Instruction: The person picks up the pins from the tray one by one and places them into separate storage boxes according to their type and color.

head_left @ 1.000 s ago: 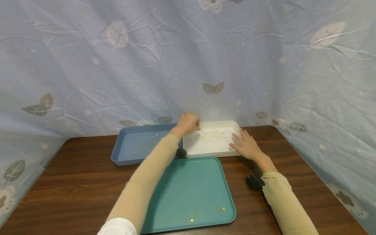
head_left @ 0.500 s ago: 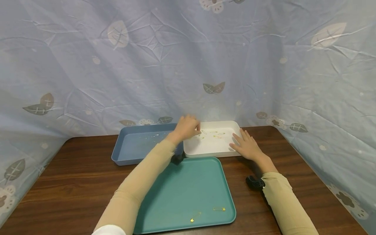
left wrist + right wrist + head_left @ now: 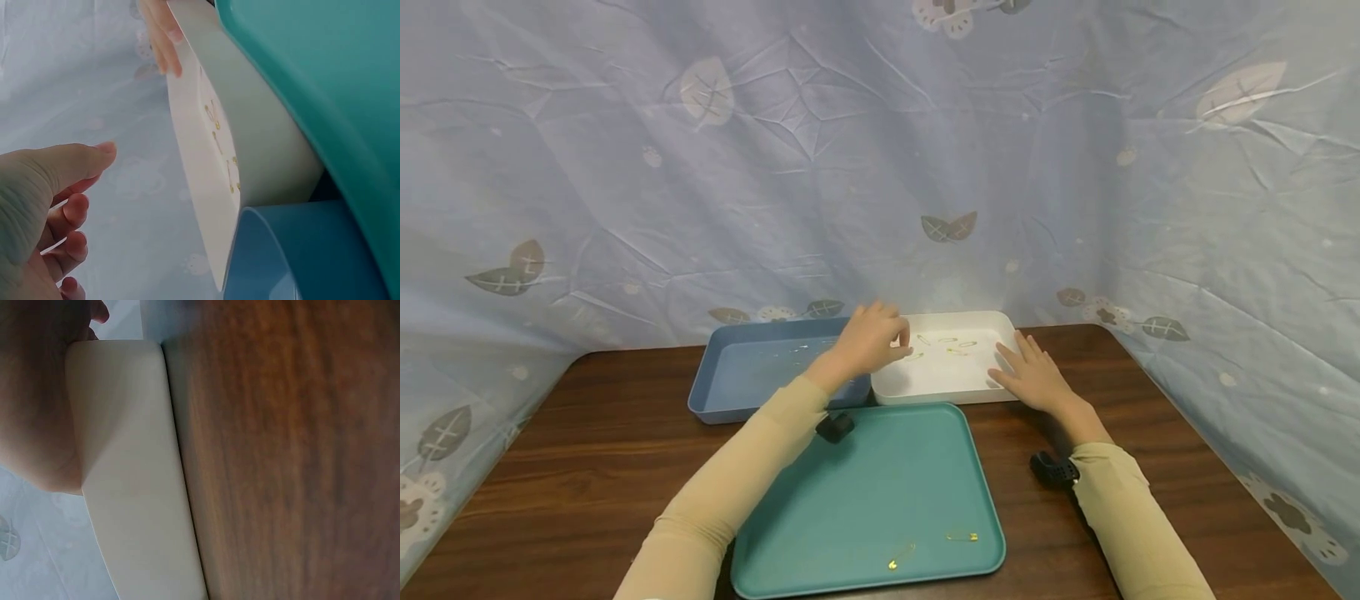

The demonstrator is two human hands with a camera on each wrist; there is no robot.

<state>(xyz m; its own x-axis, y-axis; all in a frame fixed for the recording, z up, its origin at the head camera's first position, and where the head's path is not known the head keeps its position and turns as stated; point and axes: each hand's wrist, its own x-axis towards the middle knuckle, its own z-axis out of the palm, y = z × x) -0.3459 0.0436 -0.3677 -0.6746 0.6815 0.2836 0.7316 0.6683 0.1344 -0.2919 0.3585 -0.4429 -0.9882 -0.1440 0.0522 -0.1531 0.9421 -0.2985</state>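
Note:
In the head view, my left hand (image 3: 865,340) hovers over the left end of the white tray (image 3: 925,382), thumb and index finger curved toward each other with a gap. The left wrist view shows the same hand (image 3: 53,209) loosely curled, nothing visible between the fingers. Several small gold safety pins (image 3: 967,343) lie scattered on the white tray's floor. Fingers spread, my right hand (image 3: 1036,375) rests at the tray's right rim. Up close in the right wrist view, the white tray's outer wall (image 3: 134,475) stands beside that hand, whose fingertips are mostly hidden.
A blue tray (image 3: 737,377) with several thin silvery pins adjoins the white one on the left. In front lies a teal tray (image 3: 887,483) bearing a gold safety pin (image 3: 962,537) and another pin (image 3: 901,557). Fabric (image 3: 850,208) hangs behind the wooden table (image 3: 587,467).
My left hand has drawn back slightly left and toward me, its thumb and index finger now further apart. More of the white tray's left end shows. The right hand stays put.

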